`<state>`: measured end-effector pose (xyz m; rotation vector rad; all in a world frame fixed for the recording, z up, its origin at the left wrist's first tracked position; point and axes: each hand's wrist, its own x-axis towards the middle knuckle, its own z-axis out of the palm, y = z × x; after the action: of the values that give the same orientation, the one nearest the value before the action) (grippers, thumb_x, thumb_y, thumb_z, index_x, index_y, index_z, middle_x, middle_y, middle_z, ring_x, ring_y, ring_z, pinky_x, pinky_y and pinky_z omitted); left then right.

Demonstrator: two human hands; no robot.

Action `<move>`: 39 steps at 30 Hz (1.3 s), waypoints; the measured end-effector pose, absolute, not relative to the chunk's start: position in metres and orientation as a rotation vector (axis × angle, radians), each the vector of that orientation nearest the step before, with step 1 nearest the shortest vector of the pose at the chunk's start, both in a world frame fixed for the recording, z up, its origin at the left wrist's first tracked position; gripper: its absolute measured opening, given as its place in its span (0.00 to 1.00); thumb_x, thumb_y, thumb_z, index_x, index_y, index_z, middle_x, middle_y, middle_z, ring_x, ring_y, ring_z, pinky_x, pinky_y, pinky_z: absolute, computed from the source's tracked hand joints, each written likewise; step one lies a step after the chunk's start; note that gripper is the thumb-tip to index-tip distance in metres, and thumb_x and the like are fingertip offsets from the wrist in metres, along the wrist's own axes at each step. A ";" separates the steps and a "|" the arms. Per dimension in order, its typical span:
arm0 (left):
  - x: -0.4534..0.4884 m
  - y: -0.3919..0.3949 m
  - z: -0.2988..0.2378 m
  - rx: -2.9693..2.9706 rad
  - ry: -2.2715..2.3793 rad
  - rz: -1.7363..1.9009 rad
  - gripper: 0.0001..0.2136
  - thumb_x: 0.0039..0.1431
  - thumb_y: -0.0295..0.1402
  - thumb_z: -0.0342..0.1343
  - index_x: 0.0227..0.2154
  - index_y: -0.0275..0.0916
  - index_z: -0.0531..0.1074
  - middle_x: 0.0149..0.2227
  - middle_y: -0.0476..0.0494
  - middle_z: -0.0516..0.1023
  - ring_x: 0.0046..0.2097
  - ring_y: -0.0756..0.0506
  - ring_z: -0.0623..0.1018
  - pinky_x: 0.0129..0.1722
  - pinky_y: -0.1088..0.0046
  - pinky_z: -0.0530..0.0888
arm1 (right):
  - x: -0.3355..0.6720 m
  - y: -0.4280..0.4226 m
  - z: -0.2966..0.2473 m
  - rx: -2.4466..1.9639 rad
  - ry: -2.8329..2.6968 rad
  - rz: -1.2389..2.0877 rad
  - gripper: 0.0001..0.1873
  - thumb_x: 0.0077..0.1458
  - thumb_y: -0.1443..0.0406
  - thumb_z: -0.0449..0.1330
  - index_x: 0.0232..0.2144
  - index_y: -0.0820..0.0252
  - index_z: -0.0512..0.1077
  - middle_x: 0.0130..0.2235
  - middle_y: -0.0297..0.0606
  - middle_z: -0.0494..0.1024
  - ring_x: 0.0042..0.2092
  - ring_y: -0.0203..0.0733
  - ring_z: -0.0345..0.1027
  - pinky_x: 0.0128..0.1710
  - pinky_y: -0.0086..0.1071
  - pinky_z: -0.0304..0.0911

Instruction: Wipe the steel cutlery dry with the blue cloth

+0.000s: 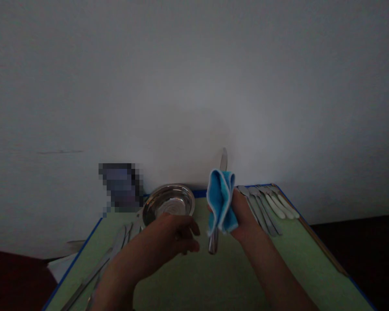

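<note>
Folded in my right hand is a blue cloth with a pale edge, wrapped around the middle of a table knife. The knife stands roughly upright in view, its blade tip above the cloth and its metal handle end sticking out below. Most of my right fingers are hidden behind the cloth. Left of the knife, apart from it, my left hand hovers with fingers loosely curled and apart, holding nothing. Behind that hand a shiny steel bowl is partly covered by it.
On the right of the green-topped table lie several pieces of cutlery, some with white handles. More metal cutlery lies at left, partly behind my forearm. A blurred-out dark device leans against the grey wall.
</note>
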<state>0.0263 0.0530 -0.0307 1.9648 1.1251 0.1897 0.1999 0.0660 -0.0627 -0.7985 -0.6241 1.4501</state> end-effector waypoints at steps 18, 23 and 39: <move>0.035 0.053 -0.017 1.512 1.435 1.335 0.07 0.54 0.35 0.57 0.27 0.36 0.70 0.25 0.51 0.77 0.19 0.55 0.71 0.18 0.83 0.68 | 0.239 0.047 -0.038 -1.096 -2.125 1.168 0.14 0.58 0.56 0.50 0.30 0.57 0.71 0.29 0.31 0.72 0.30 0.35 0.65 0.32 0.28 0.59; 0.031 0.057 -0.021 1.339 1.298 1.392 0.12 0.53 0.36 0.58 0.39 0.39 0.67 0.26 0.50 0.78 0.23 0.49 0.77 0.21 0.77 0.75 | 0.267 0.046 -0.037 -1.219 -2.163 1.049 0.11 0.56 0.58 0.53 0.31 0.55 0.73 0.29 0.32 0.75 0.31 0.37 0.68 0.31 0.29 0.61; 0.041 0.049 -0.022 2.001 1.199 0.861 0.08 0.56 0.37 0.55 0.35 0.42 0.76 0.37 0.48 0.79 0.39 0.47 0.77 0.37 0.75 0.72 | 0.267 0.045 -0.033 -1.241 -2.164 1.006 0.12 0.56 0.57 0.53 0.29 0.56 0.72 0.25 0.31 0.73 0.27 0.34 0.65 0.26 0.26 0.58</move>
<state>0.0411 0.0490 -0.0222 2.0011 1.1990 0.8610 0.2675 0.0453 -0.0329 -1.2414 -2.1640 1.0056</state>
